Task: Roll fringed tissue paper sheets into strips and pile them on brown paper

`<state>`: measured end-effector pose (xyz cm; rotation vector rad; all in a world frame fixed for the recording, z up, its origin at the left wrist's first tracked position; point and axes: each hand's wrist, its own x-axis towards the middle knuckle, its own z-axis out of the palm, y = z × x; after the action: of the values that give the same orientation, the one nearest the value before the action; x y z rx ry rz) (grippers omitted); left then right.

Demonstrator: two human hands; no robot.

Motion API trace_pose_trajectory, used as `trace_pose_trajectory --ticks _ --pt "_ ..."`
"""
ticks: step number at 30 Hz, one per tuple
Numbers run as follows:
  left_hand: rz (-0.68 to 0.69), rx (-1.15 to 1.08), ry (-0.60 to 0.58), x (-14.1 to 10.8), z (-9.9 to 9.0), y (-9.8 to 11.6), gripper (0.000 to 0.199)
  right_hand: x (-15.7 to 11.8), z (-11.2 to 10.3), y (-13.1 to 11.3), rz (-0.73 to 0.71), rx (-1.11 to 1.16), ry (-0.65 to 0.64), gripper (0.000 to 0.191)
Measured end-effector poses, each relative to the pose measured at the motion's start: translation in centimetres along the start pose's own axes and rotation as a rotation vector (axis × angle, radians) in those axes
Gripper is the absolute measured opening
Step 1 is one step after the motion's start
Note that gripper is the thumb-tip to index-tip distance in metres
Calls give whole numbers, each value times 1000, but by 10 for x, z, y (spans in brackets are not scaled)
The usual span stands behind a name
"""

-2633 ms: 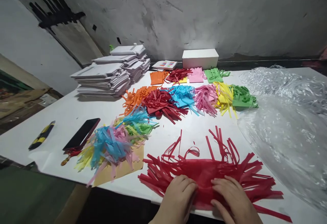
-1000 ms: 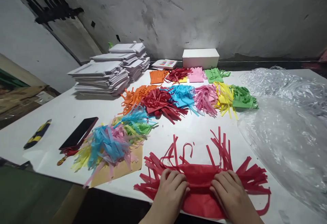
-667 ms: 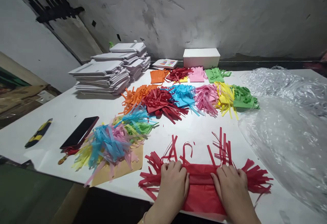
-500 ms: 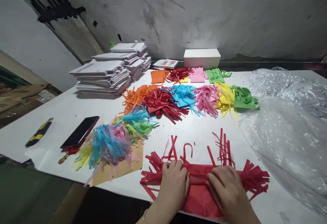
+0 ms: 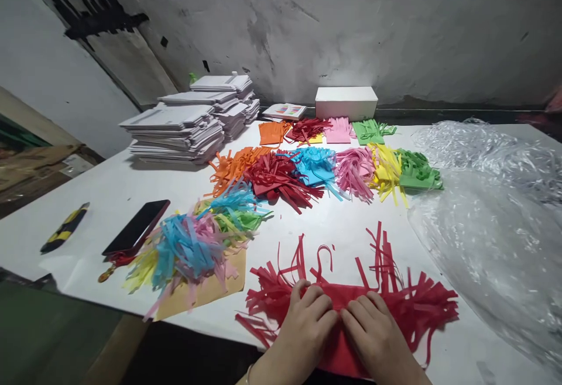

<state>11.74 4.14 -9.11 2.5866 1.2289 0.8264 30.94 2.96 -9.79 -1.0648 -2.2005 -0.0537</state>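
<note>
Red tissue paper with fringed ends lies at the table's front edge, its strips fanned out to both sides. My left hand is closed on the paper's middle, fingers curled. Close beside it, my right hand also grips the paper with bent fingers. The fingertips and thumbs are partly hidden. Loose red strips stick out beyond the hands. To the left, a multicoloured fringed bundle rests on a brown envelope.
Fringed bundles in several colours, one of them blue, line the middle. Behind are paper stacks and a white box. A phone and a yellow-black cutter lie left, clear plastic right.
Both hands have moved closer together on the red paper. The rolled band across it no longer shows, and the fringes at both ends are spread wider.
</note>
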Motion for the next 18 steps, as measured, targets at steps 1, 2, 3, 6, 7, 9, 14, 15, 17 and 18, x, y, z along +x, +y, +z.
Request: trace_pose_trajectory --ticks 1,2,3,6,7,9,14,15,17,18 --pt "24 5 -22 -1 1 -2 13 -3 1 2 -10 -7 -2 36" --pt "40 6 -40 -3 2 -4 11 -7 0 6 -15 -3 2 35" --pt "48 0 -48 -5 2 -6 9 -11 -3 10 -21 6 12 34" --pt "5 -33 -18 -10 -2 -7 7 -21 -16 25 -27 48 19 31" --pt "-28 -38 -7 -11 -3 -6 9 -23 -19 28 -8 62 10 30" --pt "-106 -26 -12 -11 -6 -3 13 -24 -23 30 85 86 -1 26" --pt "-285 128 -46 -2 -7 7 18 -20 -11 20 368 -13 30 27" --pt "-310 160 -61 0 -5 8 17 -20 -10 19 391 -60 23 27" --pt "-343 207 -90 3 -2 9 12 -18 -9 18 412 -146 -8 24" --pt "-350 220 -93 4 -1 8 9 -16 -10 17 406 -173 -20 22"
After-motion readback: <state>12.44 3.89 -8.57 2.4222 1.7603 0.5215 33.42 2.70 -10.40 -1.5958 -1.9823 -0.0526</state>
